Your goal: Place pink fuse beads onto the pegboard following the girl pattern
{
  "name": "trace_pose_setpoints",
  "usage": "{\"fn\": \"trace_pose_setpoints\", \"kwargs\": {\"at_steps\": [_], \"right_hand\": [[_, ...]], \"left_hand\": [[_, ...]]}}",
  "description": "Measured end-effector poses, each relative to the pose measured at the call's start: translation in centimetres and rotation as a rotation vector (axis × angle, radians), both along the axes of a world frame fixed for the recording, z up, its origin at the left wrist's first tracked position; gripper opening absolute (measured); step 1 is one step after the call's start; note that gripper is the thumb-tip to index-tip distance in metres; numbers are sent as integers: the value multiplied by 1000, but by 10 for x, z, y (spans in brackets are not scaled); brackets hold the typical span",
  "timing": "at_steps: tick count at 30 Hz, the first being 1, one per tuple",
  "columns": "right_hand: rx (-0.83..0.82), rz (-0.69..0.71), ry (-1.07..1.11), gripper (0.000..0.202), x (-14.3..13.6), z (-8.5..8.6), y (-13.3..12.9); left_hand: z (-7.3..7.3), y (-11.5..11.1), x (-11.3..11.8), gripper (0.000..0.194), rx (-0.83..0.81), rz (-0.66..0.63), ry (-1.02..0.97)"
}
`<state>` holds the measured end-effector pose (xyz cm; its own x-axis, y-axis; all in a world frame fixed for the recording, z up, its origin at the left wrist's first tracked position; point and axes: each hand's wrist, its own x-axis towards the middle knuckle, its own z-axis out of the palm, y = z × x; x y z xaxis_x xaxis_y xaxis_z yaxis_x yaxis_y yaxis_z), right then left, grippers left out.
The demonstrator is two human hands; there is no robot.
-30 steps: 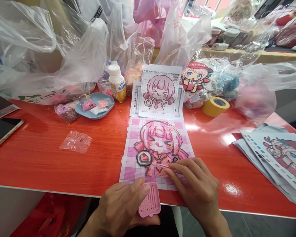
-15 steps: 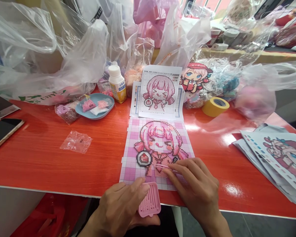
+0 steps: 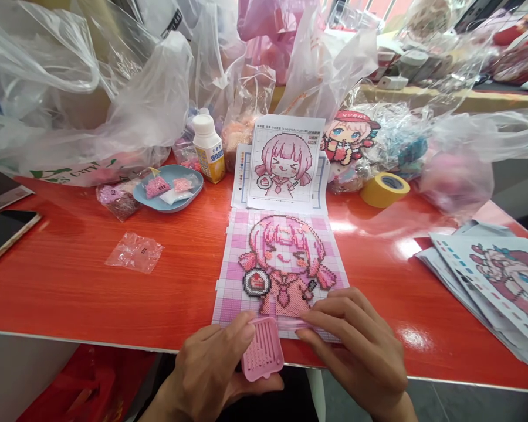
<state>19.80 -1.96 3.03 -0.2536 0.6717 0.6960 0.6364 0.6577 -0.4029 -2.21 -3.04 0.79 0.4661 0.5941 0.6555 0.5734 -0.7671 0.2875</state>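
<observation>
My left hand (image 3: 213, 363) holds a small pink ridged tray (image 3: 263, 349) at the table's front edge, with a few beads in its grooves. Just right of it, my right hand (image 3: 356, 346) pinches thin pink tweezers (image 3: 290, 323), whose tips point left towards the tray, over the bottom edge of the pegboard. The pink-and-white checked pegboard (image 3: 235, 252) lies flat and bears a bead figure (image 3: 286, 258) with pink hair, a cake plate and a tie. Behind it leans a printed pattern sheet (image 3: 286, 161) of the same figure.
On the left are a blue plate (image 3: 193, 196) with bead packets, a clear bag (image 3: 136, 252), a phone (image 3: 9, 234) and a white bottle (image 3: 209, 149). Yellow tape (image 3: 385, 190) and printed sheets (image 3: 497, 287) are on the right. Plastic bags (image 3: 149, 88) line the back.
My right hand has moved slightly down and right, drawing the tweezers from the figure's tie to the board's lower edge. The pink tray has shifted slightly up and left with my left hand.
</observation>
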Motion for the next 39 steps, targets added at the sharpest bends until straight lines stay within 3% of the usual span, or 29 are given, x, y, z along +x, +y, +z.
{"fn": "trace_pose_setpoints", "kwargs": {"at_steps": [6,18,29,39], "right_hand": [[-59,127,-15,8,0,-8,-3],[-122,212,-51,17,2,-14,-3],[-121,203,-34,14,2,-12,-3],[-54,61,6,7,0,-3,1]], "left_hand": [[-1,2,3,65,54,24,-19],[-5,1,2,70,79,14,-31],[-7,1,1,71,107,17,-34],[-3,0,1,72,62,18,-6]]}}
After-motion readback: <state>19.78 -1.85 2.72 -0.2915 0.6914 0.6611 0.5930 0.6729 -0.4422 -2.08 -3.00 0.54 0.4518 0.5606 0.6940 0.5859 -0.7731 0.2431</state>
